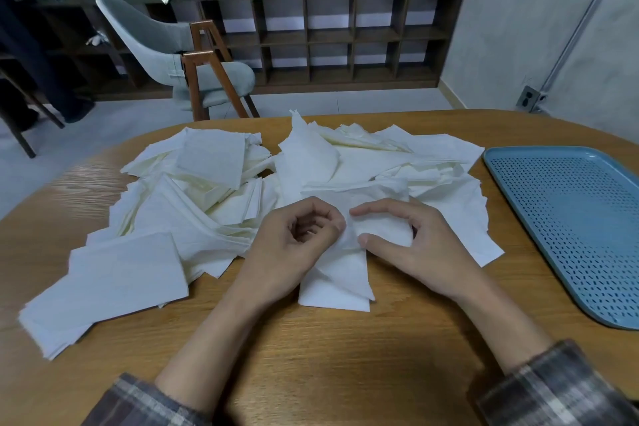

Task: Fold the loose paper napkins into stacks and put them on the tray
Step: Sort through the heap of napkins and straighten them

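Broadly, the wooden table (345,373) carried everything. A wide heap of napkins (207,190) sprawled across its far half, some sheets flat and square, others rumpled and standing up in peaks. The blue perforated tray (570,218) lay at the right edge, just beside the heap's fringe. One napkin (337,280) sat nearest the person, its lower part flat on the wood and its upper part gathered up between the two hands. The right hand (415,242) arched over that upper part, forefinger and thumb (371,239) set apart with a bulge of paper caught between them. The left hand (297,235) was curled tight, and its forefinger (337,223) seemed to nip the sheet's edge against the thumb, though the contact itself was hard to make out. The paper looked very light, limp and easily creased, and thin enough to tear if tugged. It would likely slide on the smooth wood and cling to its neighbours. The safest hold seemed to be a gentle pinch at two corners or along one edge, with a flat palm pressing each fold down.
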